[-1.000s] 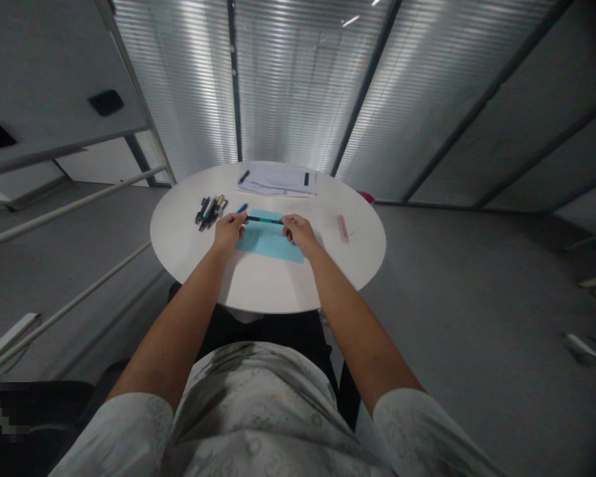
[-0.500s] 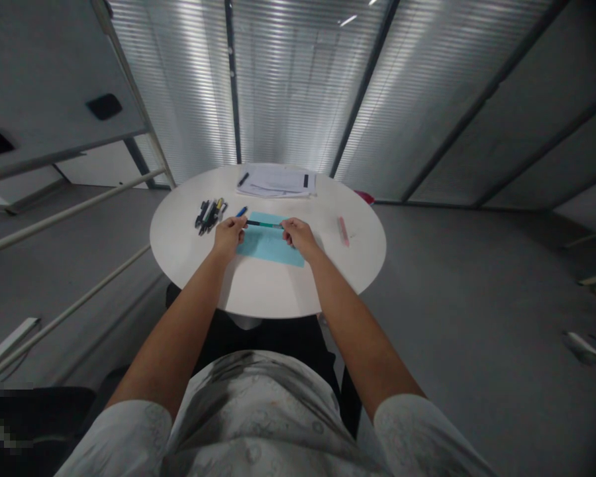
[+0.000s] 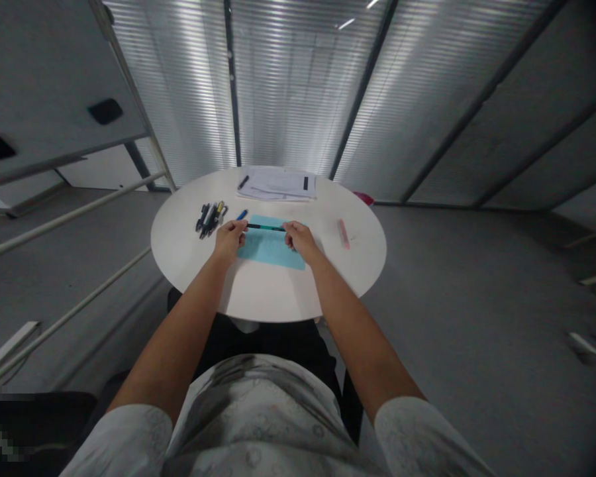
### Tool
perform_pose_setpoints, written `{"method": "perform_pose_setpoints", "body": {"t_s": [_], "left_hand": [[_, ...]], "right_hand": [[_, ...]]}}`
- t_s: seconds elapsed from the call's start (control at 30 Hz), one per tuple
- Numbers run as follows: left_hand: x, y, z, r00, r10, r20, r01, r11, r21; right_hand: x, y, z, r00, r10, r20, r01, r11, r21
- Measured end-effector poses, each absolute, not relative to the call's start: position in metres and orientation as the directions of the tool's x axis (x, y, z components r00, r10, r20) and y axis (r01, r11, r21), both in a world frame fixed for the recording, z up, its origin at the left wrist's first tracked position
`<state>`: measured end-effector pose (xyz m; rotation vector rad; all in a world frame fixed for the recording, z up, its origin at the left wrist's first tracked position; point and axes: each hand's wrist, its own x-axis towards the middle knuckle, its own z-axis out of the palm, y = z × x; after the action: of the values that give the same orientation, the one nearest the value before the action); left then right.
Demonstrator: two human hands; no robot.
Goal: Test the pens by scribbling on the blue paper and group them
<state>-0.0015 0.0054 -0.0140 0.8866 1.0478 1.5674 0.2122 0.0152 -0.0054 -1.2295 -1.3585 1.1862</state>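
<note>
A slim black and green pen (image 3: 265,227) is stretched level between my two hands. My left hand (image 3: 230,240) pinches its dark left end, and the fingers of my right hand (image 3: 299,238) are closed on the other end. Beneath the pen lies a light blue sheet (image 3: 273,252) on the white round table (image 3: 268,298). Just beyond my left hand rests a blue pen (image 3: 242,214). The fingertips hide both ends of the held pen.
A bunch of several pens (image 3: 211,220) lies left of my hands. Stacked white papers (image 3: 278,183), with a dark pen (image 3: 243,182) on top, are at the far side. Right of my hands is a pink, narrow object (image 3: 344,234). Metal rails (image 3: 74,214) run at the left.
Both hands keep hold of the pen. Its right end has slipped further into my right hand's fingers, so the lighter tip no longer shows. The view has shifted slightly.
</note>
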Motion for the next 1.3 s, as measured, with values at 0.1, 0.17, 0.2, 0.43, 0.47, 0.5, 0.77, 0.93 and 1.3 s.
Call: {"method": "perform_pose_setpoints", "body": {"t_s": [0.1,0.17,0.2,0.43,0.47,0.5,0.77,0.93,1.3], "left_hand": [[-0.0021,0.0068,-0.0158,-0.219,0.975,0.036,-0.343,-0.111,0.933],[-0.0023,0.0080,-0.0170,-0.231,0.972,0.032,-0.341,-0.112,0.933],[-0.0023,0.0085,-0.0174,-0.238,0.971,0.029,-0.341,-0.112,0.933],[-0.0007,0.0063,-0.0145,-0.242,0.970,0.016,-0.350,-0.103,0.931],[-0.0005,0.0054,-0.0136,-0.241,0.970,0.015,-0.348,-0.101,0.932],[-0.0004,0.0046,-0.0128,-0.238,0.971,0.014,-0.344,-0.098,0.934],[-0.0003,0.0053,-0.0116,-0.245,0.970,0.003,-0.325,-0.085,0.942],[-0.0001,0.0061,-0.0115,-0.230,0.973,0.012,-0.341,-0.092,0.936],[-0.0007,0.0050,-0.0095,-0.252,0.968,0.001,-0.342,-0.090,0.935]], "right_hand": [[0.2138,0.0169,-0.0083,-0.084,0.995,0.048,0.078,0.054,-0.996],[0.2145,0.0188,-0.0108,-0.094,0.993,0.072,0.046,0.077,-0.996],[0.2146,0.0198,-0.0120,-0.093,0.992,0.080,0.038,0.084,-0.996],[0.2139,0.0234,-0.0148,-0.101,0.993,0.068,0.036,0.072,-0.997],[0.2139,0.0229,-0.0143,-0.101,0.993,0.065,0.042,0.069,-0.997],[0.2138,0.0221,-0.0136,-0.097,0.993,0.060,0.053,0.065,-0.996],[0.2132,0.0173,-0.0062,-0.093,0.994,0.064,0.014,0.065,-0.998],[0.2132,0.0229,-0.0109,-0.087,0.995,0.053,0.035,0.056,-0.998],[0.2118,0.0163,-0.0056,-0.086,0.992,0.093,0.044,0.097,-0.994]]}}
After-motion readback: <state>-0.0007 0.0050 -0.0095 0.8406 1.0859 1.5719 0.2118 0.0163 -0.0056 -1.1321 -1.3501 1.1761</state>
